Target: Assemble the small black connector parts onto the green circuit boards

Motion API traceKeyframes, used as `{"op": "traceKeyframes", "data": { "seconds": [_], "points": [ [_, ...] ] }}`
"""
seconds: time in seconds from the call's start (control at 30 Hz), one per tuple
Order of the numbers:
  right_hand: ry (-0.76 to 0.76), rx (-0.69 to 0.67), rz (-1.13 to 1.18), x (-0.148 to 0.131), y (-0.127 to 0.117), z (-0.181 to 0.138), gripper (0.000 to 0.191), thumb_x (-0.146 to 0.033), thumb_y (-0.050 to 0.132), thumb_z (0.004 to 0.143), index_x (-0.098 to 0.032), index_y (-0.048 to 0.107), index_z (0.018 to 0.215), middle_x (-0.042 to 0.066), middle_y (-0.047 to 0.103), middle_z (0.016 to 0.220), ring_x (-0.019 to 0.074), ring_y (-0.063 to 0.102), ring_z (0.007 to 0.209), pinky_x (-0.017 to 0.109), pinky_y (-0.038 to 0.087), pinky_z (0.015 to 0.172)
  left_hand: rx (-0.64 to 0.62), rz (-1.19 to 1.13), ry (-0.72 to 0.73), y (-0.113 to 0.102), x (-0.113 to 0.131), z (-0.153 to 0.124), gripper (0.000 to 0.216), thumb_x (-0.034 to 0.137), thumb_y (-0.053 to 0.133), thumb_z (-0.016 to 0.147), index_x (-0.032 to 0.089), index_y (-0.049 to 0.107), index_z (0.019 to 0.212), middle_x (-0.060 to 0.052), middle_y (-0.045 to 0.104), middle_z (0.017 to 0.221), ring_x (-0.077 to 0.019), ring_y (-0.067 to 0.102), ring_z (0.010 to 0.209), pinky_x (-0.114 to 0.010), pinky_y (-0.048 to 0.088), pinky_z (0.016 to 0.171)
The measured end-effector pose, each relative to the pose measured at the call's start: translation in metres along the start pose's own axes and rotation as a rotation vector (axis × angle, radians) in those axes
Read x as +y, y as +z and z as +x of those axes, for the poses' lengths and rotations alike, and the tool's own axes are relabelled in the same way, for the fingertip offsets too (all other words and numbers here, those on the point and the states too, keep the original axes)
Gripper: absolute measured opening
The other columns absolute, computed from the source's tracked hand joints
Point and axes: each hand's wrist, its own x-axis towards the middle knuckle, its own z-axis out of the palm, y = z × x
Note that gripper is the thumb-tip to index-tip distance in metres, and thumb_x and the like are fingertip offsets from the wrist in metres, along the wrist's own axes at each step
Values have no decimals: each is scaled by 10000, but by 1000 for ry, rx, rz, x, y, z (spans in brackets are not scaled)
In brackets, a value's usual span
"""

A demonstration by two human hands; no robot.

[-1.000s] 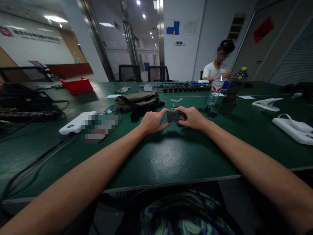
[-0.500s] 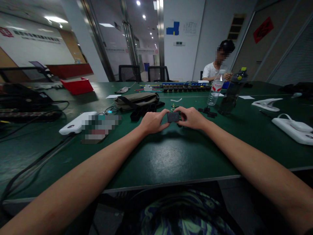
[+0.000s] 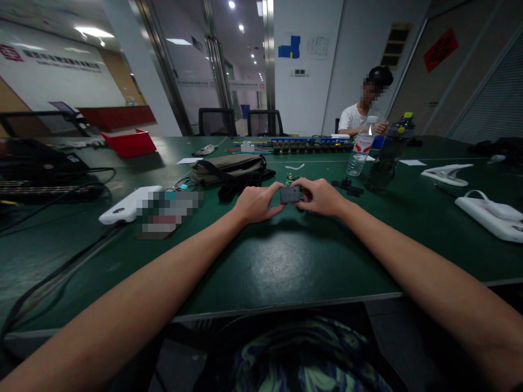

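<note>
A small dark grey rectangular block point(image 3: 290, 195) is held just above the green table, between my two hands. My left hand point(image 3: 256, 203) pinches its left side with thumb and fingertips. At the right end, my right hand point(image 3: 322, 197) grips it the same way, fingers curled. Right behind the block lie small green pieces point(image 3: 291, 178), partly hidden by it; what they are I cannot make out. Several small black parts point(image 3: 348, 187) are on the table to the right of my right hand. Black open-topped plastic pieces point(image 3: 239, 187) lie beyond my left hand.
A grey-brown pouch point(image 3: 229, 169) lies behind my left hand. A clear water bottle point(image 3: 359, 152) and a dark bottle point(image 3: 387, 158) stand at right. White power banks point(image 3: 129, 205) lie on both sides. A red bin point(image 3: 129, 144) is far left. Another person point(image 3: 354, 117) sits opposite.
</note>
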Motion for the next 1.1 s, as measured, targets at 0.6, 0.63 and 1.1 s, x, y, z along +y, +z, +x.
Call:
{"op": "traceKeyframes", "data": {
  "seconds": [0.6, 0.63, 1.1],
  "points": [
    [-33, 15, 14, 1, 2, 0, 367, -251, 696, 772, -183, 639, 1129, -46, 588, 641, 120, 551, 592, 223, 357, 638, -4, 7, -1, 0, 1, 0, 463, 489, 505, 896, 185, 565, 1240, -53, 742, 811, -235, 708, 700, -276, 428, 581],
    [-33, 13, 13, 1, 2, 0, 367, -253, 694, 774, -184, 639, 1131, -46, 586, 639, 119, 549, 590, 223, 355, 637, 0, 12, 3, 1, 1, 0, 462, 490, 507, 895, 184, 567, 1236, -55, 742, 812, -237, 710, 704, -276, 426, 579],
    [-29, 12, 27, -1, 2, 0, 381, -296, 674, 789, -182, 616, 1148, -39, 592, 656, 114, 523, 580, 232, 346, 632, 33, 7, 26, 2, -1, -1, 453, 504, 493, 892, 182, 573, 1201, -45, 729, 770, -224, 704, 683, -270, 430, 564]
  ]
}}
